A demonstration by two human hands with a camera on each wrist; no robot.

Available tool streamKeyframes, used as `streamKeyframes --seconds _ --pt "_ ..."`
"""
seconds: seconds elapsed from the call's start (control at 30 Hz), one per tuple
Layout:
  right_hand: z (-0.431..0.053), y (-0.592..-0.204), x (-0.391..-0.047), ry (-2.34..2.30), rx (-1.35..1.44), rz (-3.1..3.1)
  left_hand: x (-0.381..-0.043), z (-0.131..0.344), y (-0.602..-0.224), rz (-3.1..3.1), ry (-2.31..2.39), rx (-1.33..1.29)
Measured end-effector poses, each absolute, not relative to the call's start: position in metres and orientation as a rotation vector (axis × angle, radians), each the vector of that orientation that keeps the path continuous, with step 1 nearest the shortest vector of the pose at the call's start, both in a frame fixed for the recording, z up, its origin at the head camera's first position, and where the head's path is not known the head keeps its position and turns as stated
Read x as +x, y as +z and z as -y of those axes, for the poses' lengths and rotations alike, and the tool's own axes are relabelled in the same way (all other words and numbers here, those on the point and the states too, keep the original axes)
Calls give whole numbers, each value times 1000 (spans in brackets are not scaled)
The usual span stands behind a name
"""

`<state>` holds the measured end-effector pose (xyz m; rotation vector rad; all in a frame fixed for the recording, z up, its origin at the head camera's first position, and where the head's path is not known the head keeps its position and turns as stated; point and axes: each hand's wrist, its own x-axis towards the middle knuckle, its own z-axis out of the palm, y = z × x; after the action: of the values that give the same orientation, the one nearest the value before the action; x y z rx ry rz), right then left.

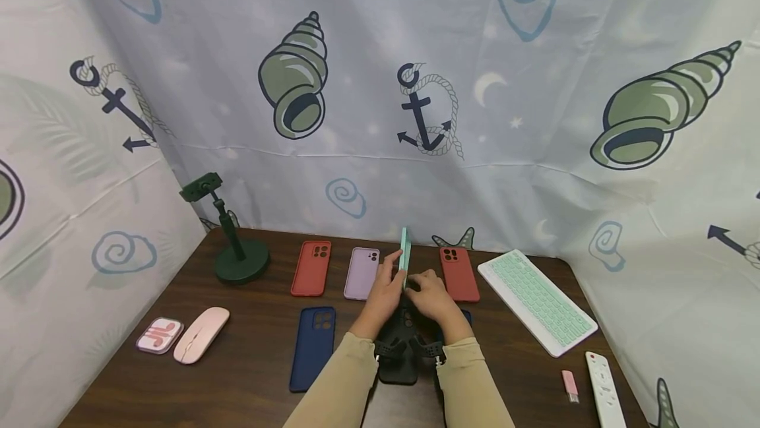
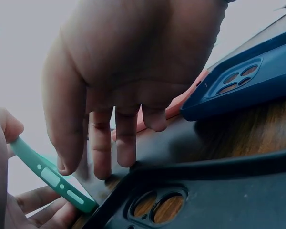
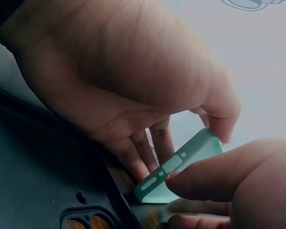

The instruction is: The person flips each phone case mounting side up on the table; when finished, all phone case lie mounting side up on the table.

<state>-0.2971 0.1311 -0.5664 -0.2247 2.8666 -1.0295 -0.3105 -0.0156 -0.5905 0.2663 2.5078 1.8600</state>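
Observation:
A mint-green phone case [image 1: 405, 250] stands steeply tilted over the dark wooden table. My left hand [image 1: 382, 296] grips it between thumb and fingers. On its other side my right hand [image 1: 435, 299] has its thumb at the lower edge, fingers bent close beside it. In both wrist views the end of the mint phone case [image 2: 57, 181] with its port cutouts shows between the hands. Below my wrists lies a black phone case [image 1: 398, 370], partly covered by the arms. The right arm largely hides a dark blue phone case [image 1: 467, 316].
Red [image 1: 311, 268], lilac [image 1: 361, 274], red [image 1: 459, 274] and blue [image 1: 313, 349] phone cases lie around the hands. A green stand [image 1: 241, 261], a pink mouse [image 1: 202, 336] and boxed earphones [image 1: 159, 336] are left. Rightward lie a keyboard [image 1: 537, 303], USB stick [image 1: 569, 383] and remote [image 1: 604, 388].

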Motion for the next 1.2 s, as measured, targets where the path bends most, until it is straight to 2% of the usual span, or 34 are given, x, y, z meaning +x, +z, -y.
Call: streamKeyframes --seconds 0.37,0.63,1.0,1.2 --pt "-134 -563 -297 -1014 -276 -2855 -318 18 -594 -2442 1963 306" --pt "-137 -561 -297 -1021 -323 -2816 -321 23 -595 -2415 2025 193" --pt "-138 -561 -298 -1025 -299 -2807 -321 23 -594 -2695 1884 -18" --pt "-140 -560 -298 -1029 -322 -2801 -318 22 -589 -2975 1464 -91"
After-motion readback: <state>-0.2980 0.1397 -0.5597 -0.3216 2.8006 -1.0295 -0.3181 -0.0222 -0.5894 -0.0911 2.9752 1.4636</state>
